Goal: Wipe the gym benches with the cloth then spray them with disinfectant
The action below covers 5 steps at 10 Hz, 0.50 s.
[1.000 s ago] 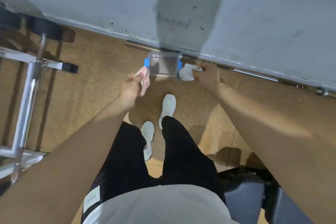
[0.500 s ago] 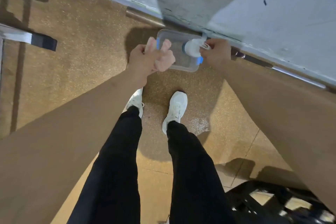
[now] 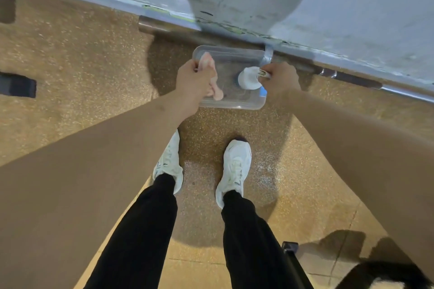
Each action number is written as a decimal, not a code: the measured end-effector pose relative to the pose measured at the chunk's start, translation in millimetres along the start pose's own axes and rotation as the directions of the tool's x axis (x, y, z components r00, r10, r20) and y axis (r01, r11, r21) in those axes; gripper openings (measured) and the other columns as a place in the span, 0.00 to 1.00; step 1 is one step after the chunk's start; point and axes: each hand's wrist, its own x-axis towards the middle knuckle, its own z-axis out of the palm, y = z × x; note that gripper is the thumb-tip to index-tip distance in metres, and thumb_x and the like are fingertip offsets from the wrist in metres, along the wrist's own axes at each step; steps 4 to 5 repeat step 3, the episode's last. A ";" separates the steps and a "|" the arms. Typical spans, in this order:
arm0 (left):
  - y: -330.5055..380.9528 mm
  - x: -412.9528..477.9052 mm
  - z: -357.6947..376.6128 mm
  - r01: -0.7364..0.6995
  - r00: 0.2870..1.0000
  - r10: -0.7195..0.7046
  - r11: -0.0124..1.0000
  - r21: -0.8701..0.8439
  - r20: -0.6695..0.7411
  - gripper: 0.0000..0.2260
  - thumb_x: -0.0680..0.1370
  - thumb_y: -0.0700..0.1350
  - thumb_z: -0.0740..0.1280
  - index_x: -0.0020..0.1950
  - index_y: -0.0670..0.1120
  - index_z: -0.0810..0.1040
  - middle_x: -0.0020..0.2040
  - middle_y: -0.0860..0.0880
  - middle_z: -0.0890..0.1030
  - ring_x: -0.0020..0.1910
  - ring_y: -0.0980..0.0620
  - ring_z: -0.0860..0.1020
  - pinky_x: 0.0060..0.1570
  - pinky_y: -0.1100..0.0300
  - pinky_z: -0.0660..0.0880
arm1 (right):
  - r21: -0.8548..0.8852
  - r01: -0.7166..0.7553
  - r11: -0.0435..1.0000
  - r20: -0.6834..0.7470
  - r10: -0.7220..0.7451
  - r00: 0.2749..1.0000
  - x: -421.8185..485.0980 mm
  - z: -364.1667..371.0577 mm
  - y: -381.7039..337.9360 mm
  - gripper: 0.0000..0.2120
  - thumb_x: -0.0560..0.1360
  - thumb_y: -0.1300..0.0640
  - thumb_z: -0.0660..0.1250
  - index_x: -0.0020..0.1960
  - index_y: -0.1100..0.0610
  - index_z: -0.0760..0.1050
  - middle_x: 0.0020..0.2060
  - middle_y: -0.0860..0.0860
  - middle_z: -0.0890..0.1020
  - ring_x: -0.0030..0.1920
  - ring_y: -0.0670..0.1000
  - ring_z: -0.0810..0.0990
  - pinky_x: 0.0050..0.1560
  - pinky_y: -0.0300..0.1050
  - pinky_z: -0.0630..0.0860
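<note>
A speckled tan floor [image 3: 77, 58] is running up to a scuffed grey-white wall [image 3: 352, 7], and a long metal bar [image 3: 347, 77] is lying along the foot of that wall. We are standing on this floor in black trousers and white trainers [image 3: 233, 169], looking straight down, with both bare arms reaching forward. A clear rectangular plastic tub [image 3: 232, 58] is sitting on the floor just in front of our feet, close against the bar.

Our left hand [image 3: 192, 84] is hovering over the left end of the tub, its fingers [image 3: 187, 70] clenching a small pale pink cloth [image 3: 212, 80]; part of the cloth is sticking up above the knuckles and part is dangling down inside the tub. Our right hand [image 3: 280, 77] is reaching over the right end of the tub, its fingers closing on the trigger head of a white spray bottle [image 3: 249, 77], which is standing or hanging inside the tub. We cannot tell whether the bottle is touching the tub's bottom.

At the far left edge a black rubber end cap [image 3: 17, 84] is resting on the floor, and dark gym equipment [image 3: 375, 272] is showing in the lower right corner.
</note>
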 end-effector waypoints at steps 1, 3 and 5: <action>-4.3 18.8 8.3 0.026 1.000 -0.026 0.995 0.098 0.004 0.15 0.82 0.47 0.68 0.69 0.47 0.75 0.57 0.47 0.80 0.52 0.50 0.80 0.60 0.54 0.78 | -0.013 0.033 0.999 -0.007 -0.033 0.999 1.5 -3.5 4.5 0.12 0.80 0.61 0.64 0.58 0.54 0.83 0.50 0.56 0.84 0.50 0.56 0.81 0.46 0.42 0.70; -47.9 14.1 -21.0 0.163 0.986 -0.167 0.931 0.326 -0.015 0.10 0.80 0.41 0.67 0.59 0.40 0.81 0.43 0.44 0.79 0.39 0.47 0.78 0.39 0.58 0.74 | -0.012 0.040 0.999 0.050 -0.039 0.998 -11.9 -1.8 4.9 0.18 0.80 0.59 0.66 0.69 0.55 0.76 0.63 0.57 0.81 0.61 0.59 0.79 0.54 0.43 0.73; -47.9 14.1 -21.0 0.163 0.986 -0.167 0.931 0.326 -0.015 0.10 0.80 0.41 0.67 0.59 0.40 0.81 0.43 0.44 0.79 0.39 0.47 0.78 0.39 0.58 0.74 | -0.012 0.040 0.999 0.050 -0.039 0.998 -11.9 -1.8 4.9 0.18 0.80 0.59 0.66 0.69 0.55 0.76 0.63 0.57 0.81 0.61 0.59 0.79 0.54 0.43 0.73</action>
